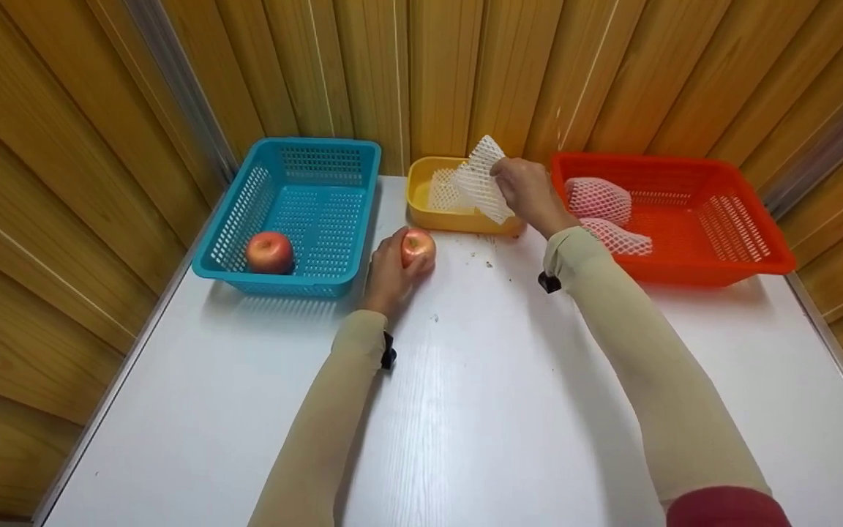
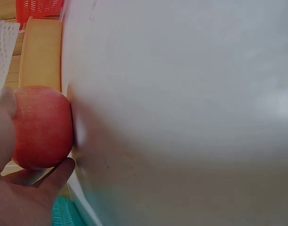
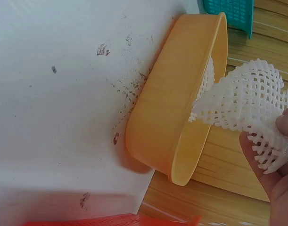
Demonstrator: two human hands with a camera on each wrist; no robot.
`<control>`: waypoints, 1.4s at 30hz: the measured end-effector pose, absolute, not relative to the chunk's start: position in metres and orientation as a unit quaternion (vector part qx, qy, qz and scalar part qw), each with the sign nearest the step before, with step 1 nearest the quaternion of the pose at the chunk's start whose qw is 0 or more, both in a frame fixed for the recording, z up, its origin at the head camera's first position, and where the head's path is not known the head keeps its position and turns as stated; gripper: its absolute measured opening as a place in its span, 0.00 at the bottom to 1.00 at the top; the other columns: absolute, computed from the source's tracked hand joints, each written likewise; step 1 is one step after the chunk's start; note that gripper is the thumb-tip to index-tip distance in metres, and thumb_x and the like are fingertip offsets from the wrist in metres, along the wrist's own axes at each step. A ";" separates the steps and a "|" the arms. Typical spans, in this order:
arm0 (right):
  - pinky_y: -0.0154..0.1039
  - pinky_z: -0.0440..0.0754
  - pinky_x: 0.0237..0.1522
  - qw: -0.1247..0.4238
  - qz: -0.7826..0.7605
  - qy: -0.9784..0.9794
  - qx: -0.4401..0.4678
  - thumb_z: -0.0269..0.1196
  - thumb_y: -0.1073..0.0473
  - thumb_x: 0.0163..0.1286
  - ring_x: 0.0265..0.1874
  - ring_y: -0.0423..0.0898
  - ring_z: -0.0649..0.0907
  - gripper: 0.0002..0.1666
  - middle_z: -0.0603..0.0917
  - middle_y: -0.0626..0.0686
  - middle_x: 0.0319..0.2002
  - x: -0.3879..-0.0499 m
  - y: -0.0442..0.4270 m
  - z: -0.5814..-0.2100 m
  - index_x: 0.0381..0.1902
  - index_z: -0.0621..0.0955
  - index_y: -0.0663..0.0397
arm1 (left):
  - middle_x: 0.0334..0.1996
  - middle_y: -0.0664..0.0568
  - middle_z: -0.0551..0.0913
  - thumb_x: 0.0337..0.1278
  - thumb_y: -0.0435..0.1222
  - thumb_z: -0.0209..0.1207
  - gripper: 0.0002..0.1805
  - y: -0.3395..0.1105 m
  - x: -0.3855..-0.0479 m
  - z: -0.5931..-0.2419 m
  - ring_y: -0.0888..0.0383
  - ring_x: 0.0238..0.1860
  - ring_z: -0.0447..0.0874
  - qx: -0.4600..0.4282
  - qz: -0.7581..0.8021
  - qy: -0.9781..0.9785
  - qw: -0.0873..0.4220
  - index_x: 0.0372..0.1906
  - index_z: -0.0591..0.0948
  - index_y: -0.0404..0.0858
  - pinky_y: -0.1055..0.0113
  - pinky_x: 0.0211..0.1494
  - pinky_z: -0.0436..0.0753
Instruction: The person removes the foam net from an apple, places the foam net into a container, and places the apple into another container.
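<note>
Left of your left-hand grip, only the head view shows one apple [image 1: 269, 253] in the blue basket [image 1: 293, 286]. Your left hand [image 1: 388, 272] grips the second apple [image 2: 44, 127] on the table [image 1: 480, 380]; your right hand [image 1: 530, 189] pinches white foam netting [image 3: 250, 96] at the yellow basket [image 3: 165, 99].

Left fingers [image 1: 396, 241] partly hide the apple [image 1: 417, 244]; the left wrist view crops the net [image 2: 3, 52]; specks [image 3: 102, 50] are too small to identify.

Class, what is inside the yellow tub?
White netting lies in the yellow tub. In the head view, the right hand holds another net, covering part of the interior; anything behind is hidden.
</note>
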State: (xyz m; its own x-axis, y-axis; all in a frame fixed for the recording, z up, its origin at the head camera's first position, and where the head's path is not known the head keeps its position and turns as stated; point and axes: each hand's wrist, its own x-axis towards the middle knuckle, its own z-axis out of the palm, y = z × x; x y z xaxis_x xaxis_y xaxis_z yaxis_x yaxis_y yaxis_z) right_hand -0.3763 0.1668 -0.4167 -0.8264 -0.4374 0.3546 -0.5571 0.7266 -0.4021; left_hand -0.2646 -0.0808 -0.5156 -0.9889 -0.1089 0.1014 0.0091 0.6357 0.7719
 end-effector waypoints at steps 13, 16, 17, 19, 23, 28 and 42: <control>0.53 0.82 0.56 0.085 0.347 -0.920 0.161 0.60 0.64 0.76 0.46 0.58 0.78 0.17 0.82 0.62 0.61 -0.399 0.166 -0.425 0.61 0.80 0.59 | 0.69 0.41 0.73 0.68 0.44 0.66 0.38 -0.078 -0.266 -0.516 0.46 0.69 0.71 0.047 -0.417 -0.905 0.069 0.77 0.66 0.40 0.57 0.76 0.68; 0.53 0.83 0.52 0.085 0.357 -0.919 0.141 0.60 0.62 0.77 0.44 0.58 0.78 0.18 0.82 0.62 0.60 -0.403 0.165 -0.428 0.62 0.80 0.58 | 0.70 0.41 0.73 0.68 0.44 0.66 0.38 -0.078 -0.265 -0.516 0.46 0.69 0.71 0.051 -0.422 -0.902 0.069 0.78 0.66 0.41 0.57 0.76 0.68; 0.52 0.83 0.53 0.087 0.358 -0.920 0.136 0.60 0.62 0.76 0.44 0.58 0.78 0.18 0.82 0.62 0.60 -0.405 0.165 -0.430 0.62 0.80 0.58 | 0.70 0.41 0.72 0.68 0.44 0.66 0.38 -0.078 -0.265 -0.516 0.46 0.69 0.71 0.051 -0.424 -0.902 0.069 0.78 0.66 0.41 0.57 0.76 0.68; 0.52 0.82 0.52 0.088 0.360 -0.920 0.127 0.60 0.62 0.76 0.43 0.58 0.78 0.19 0.82 0.63 0.59 -0.408 0.164 -0.433 0.61 0.80 0.59 | 0.70 0.41 0.73 0.68 0.44 0.66 0.38 -0.079 -0.265 -0.516 0.47 0.69 0.71 0.050 -0.423 -0.902 0.071 0.78 0.66 0.42 0.57 0.75 0.68; 0.51 0.77 0.65 0.063 0.373 -0.920 0.107 0.60 0.62 0.76 0.54 0.59 0.79 0.20 0.80 0.63 0.63 -0.414 0.161 -0.440 0.63 0.79 0.60 | 0.69 0.42 0.73 0.67 0.44 0.66 0.38 -0.079 -0.264 -0.517 0.48 0.69 0.72 0.040 -0.425 -0.901 0.078 0.77 0.66 0.41 0.58 0.75 0.68; 0.53 0.71 0.71 0.033 0.384 -0.918 0.095 0.60 0.61 0.77 0.63 0.61 0.76 0.22 0.77 0.63 0.67 -0.419 0.159 -0.447 0.66 0.77 0.59 | 0.69 0.42 0.74 0.67 0.44 0.67 0.38 -0.078 -0.263 -0.517 0.50 0.69 0.72 0.037 -0.427 -0.900 0.080 0.77 0.66 0.41 0.59 0.75 0.68; 0.53 0.67 0.74 -0.005 0.392 -0.915 0.096 0.60 0.61 0.76 0.70 0.60 0.71 0.27 0.72 0.63 0.71 -0.428 0.157 -0.463 0.71 0.72 0.60 | 0.68 0.42 0.75 0.67 0.44 0.67 0.37 -0.079 -0.265 -0.517 0.48 0.69 0.73 0.034 -0.412 -0.906 0.087 0.76 0.68 0.41 0.58 0.75 0.68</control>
